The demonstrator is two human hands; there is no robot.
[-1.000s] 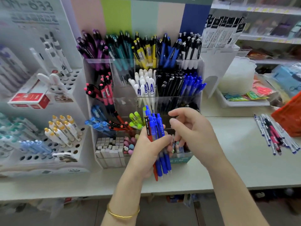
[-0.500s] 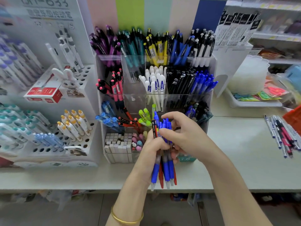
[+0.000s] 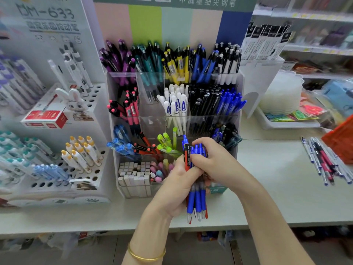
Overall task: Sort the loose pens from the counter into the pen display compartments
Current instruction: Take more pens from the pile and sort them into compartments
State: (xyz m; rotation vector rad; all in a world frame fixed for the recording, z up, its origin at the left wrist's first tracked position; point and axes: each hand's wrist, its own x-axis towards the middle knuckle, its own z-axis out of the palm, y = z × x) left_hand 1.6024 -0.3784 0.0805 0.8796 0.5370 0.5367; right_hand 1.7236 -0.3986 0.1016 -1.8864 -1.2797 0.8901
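- The pale grey shop counter bears the whole set-up.
- The clear acrylic tiered pen display stands at its back, with pens grouped by colour. The blue click pens' compartment is at the right of the middle row and already crowded.
- The left hand grasps a bundle of blue rubber-grip pens round its middle. The bundle is upright, tips down, just in front of the display's lowest row.
- The right hand curls over the bundle's tops, fingers clenched on them.
- A heap of mixed loose pens lies well apart to the right, beside an orange crate, and is not yet sorted.
- One red-barrelled pen sits among the blues. This looks like in-hand sorting. The next move probably calls for pulling the red pen out, then lifting the blues over the front rows.
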